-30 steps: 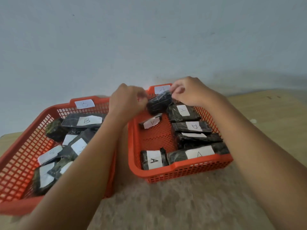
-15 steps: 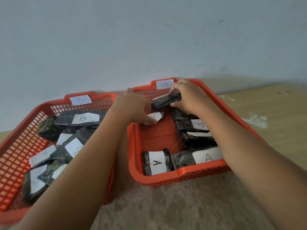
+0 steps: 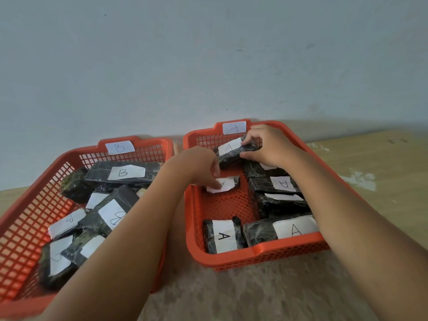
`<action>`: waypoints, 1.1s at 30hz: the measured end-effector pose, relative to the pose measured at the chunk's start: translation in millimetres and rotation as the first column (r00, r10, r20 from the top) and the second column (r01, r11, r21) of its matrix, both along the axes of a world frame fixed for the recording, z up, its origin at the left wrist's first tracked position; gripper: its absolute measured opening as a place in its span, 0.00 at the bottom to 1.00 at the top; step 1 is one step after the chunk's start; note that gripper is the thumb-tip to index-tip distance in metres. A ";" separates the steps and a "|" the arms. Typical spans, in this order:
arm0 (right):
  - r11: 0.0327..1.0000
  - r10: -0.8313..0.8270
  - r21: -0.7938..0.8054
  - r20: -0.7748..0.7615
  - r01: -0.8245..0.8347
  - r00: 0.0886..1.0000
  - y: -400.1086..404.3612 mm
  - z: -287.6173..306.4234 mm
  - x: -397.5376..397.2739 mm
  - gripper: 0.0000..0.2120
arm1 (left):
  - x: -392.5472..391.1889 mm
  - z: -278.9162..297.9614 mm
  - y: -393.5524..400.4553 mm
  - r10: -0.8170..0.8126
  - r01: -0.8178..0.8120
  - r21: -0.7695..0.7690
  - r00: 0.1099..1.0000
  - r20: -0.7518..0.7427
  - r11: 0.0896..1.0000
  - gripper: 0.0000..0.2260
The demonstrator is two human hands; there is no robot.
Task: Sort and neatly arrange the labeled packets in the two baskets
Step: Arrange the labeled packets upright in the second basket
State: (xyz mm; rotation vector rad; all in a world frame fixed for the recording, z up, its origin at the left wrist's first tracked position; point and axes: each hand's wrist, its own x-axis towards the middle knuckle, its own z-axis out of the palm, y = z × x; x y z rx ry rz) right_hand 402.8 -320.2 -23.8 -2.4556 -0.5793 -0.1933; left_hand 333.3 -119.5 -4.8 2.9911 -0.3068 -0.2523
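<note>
Pinching a dark A-labelled packet (image 3: pixel 234 152) at basket A's (image 3: pixel 259 250) far end, right hand (image 3: pixel 266 147); below that grip, left hand (image 3: pixel 201 166) fingertips press a smaller packet (image 3: pixel 223 184).

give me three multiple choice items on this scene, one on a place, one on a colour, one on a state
1. Where is the packet that the right hand grips?
A. far end of basket A
B. in basket B
C. on the table

2. What colour are both baskets?
A. blue
B. orange-red
C. green

3. What is the left hand doing?
A. gripping basket B's rim
B. resting on the table
C. fingers on a small labelled packet in basket A

Key: 1 A, it is just under that basket's A tag; 2 B, both mesh walls show that colour; 3 C, fingertips sit on its white label.
</note>
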 end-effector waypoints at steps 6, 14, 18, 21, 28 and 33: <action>0.996 -0.079 0.032 0.056 0.078 0.995 -4.1 10.9 -4.5 0.22 | -9.1 24.3 12.5 0.067 -0.031 -0.280 0.990 0.120 0.959 0.09; 0.986 -0.047 0.164 0.151 0.022 0.987 17.1 21.0 -23.4 0.24 | -11.2 40.3 33.5 0.502 -0.057 -0.711 0.747 0.435 0.701 0.14; 0.987 0.113 -0.120 0.081 -0.103 0.990 45.2 15.6 -39.6 0.31 | -12.0 39.6 27.9 0.554 -0.087 -0.748 0.729 0.403 0.658 0.13; 0.923 0.208 -0.269 -0.256 -0.276 0.944 49.4 12.0 -44.6 0.33 | -11.8 37.2 23.9 0.572 -0.119 -0.763 0.737 0.360 0.635 0.12; 0.901 0.242 -0.295 -0.271 -0.320 0.932 45.3 -1.2 -36.3 0.25 | -14.3 37.8 23.4 0.606 -0.136 -0.798 0.727 0.322 0.587 0.12; 0.907 0.217 -0.332 -0.159 -0.260 0.963 52.6 -8.5 -33.1 0.22 | -12.1 35.3 27.8 0.571 -0.148 -0.776 0.762 0.306 0.614 0.11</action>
